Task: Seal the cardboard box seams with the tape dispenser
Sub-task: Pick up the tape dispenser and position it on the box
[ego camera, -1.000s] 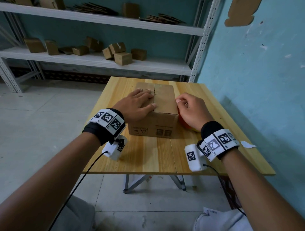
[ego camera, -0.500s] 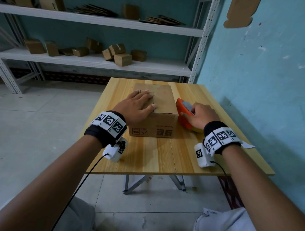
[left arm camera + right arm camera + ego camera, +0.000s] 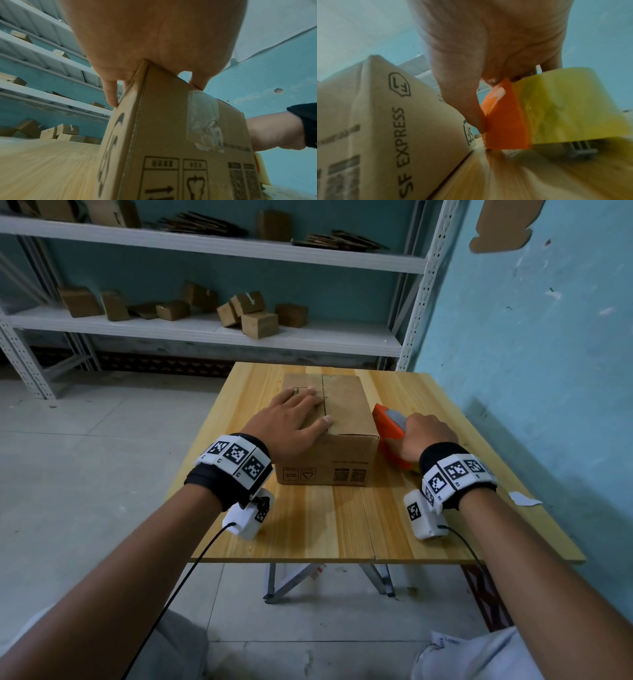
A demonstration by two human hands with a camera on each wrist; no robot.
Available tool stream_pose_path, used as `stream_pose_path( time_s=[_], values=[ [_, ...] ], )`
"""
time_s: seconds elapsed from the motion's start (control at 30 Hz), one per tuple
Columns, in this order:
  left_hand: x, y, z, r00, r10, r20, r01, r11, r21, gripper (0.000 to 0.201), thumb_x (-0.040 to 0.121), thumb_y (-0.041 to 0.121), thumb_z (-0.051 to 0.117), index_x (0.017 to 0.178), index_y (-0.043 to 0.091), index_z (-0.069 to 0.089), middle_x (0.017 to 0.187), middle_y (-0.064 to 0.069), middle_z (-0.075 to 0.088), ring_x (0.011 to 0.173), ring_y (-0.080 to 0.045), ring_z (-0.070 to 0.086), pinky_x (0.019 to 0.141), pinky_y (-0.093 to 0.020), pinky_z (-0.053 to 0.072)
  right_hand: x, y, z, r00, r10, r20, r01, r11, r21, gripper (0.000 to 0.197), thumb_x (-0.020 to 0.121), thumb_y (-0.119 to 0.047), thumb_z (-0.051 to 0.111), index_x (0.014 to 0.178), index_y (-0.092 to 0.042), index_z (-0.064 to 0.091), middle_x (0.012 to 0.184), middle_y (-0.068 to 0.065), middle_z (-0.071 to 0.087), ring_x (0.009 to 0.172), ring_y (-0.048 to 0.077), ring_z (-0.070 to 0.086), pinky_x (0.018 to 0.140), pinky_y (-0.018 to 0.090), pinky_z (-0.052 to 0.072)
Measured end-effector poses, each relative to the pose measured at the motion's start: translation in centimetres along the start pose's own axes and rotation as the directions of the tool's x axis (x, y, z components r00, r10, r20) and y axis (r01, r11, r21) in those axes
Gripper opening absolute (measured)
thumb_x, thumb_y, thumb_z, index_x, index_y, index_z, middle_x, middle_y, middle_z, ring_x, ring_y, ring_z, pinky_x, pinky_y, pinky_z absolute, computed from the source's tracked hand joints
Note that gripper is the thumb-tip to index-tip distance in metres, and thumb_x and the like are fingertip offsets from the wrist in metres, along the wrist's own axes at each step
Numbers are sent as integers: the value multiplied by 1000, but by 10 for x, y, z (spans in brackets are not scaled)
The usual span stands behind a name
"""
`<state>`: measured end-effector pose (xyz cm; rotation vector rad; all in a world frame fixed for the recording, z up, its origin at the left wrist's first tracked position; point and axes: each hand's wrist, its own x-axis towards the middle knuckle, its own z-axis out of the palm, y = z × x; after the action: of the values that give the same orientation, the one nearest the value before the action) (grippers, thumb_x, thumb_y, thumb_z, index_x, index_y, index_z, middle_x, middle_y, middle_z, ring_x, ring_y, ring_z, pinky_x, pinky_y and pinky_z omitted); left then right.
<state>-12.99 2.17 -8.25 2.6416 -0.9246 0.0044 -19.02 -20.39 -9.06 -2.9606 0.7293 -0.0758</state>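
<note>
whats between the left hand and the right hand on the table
The cardboard box: the left hand lies flat on its top, and the right hand grips the orange tape dispenser just past its right side. The head view shows it.

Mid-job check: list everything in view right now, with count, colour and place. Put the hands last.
cardboard box: one, brown, centre of the table, old clear tape on its near face
tape dispenser: one, orange with a yellowish roll, on the table right of the box
table: one, light wood
paper scrap: one, white, table's right edge
shelving: white metal, against the back wall
small boxes: several, brown, on the middle shelf
flattened cardboard: brown stacks, upper shelf
left hand: flat on the box top
right hand: grips the tape dispenser
</note>
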Motion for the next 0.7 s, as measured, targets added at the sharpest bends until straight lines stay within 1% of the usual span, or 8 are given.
stream_pose_path(
  time_s=[0.13,0.23,0.33,0.4,0.47,0.53,0.63,0.7],
  values=[
    [-3,3,-1,1000,0,-16,0,1000,-14,60,97,57,28,150,29,21,159,10,12,147,-16,1,116,-44,14,4,7,3,998,28,58,-36,989,145,37,89,-46,63,101,-12,56,82,5,61,75,23,61,66,31,46],
    [-4,3,-2,1000,-1,-16,0,1000,-15,60,97,57,29,150,29,22,159,10,13,147,-16,2,115,-45,15,3,14,-3,999,44,17,-46,982,184,38,88,-49,60,92,-12,57,79,7,62,71,24,61,63,29,45],
    [-4,3,-2,1000,11,-23,-11,1000,-21,61,96,57,30,150,28,24,159,9,15,147,-17,4,116,-45,15,0,23,-13,994,102,-23,-95,972,213,39,87,-50,56,95,-12,56,80,6,58,78,27,61,74,34,52],
    [-3,2,-2,1000,13,-28,-14,1000,-19,61,96,57,31,149,28,26,159,8,17,147,-19,5,116,-47,15,-2,32,-21,991,129,-18,-120,956,266,43,88,-51,53,96,-9,60,81,7,61,77,26,62,75,34,53],
    [-3,3,-2,1000,11,-27,-11,1000,-18,61,96,57,32,148,27,28,158,7,19,146,-20,7,117,-49,16,-7,40,-32,988,152,-30,-130,921,368,46,87,-54,54,92,-9,63,83,9,65,73,25,63,65,30,49],
    [-4,4,-2,1000,15,-27,-16,1000,-24,58,97,55,30,148,28,29,158,6,19,146,-21,8,116,-51,15,-14,47,-44,982,168,-84,-109,873,476,52,86,-62,57,79,-10,63,74,7,63,64,20,59,55,27,39],
    [-6,7,-4,999,31,-19,-32,997,-73,50,101,47,26,148,29,30,158,7,20,146,-22,8,116,-50,14,-23,53,-57,970,182,-158,-45,780,624,62,78,-73,60,55,-17,49,53,1,52,51,19,47,52,28,33],
    [-7,8,-5,999,38,-17,-39,994,-105,47,102,44,25,147,30,32,157,8,23,144,-22,11,116,-46,15,-27,55,-63,968,159,-196,30,699,715,66,73,-76,65,49,-18,43,46,-1,45,46,17,41,53,28,32]
  ],
)
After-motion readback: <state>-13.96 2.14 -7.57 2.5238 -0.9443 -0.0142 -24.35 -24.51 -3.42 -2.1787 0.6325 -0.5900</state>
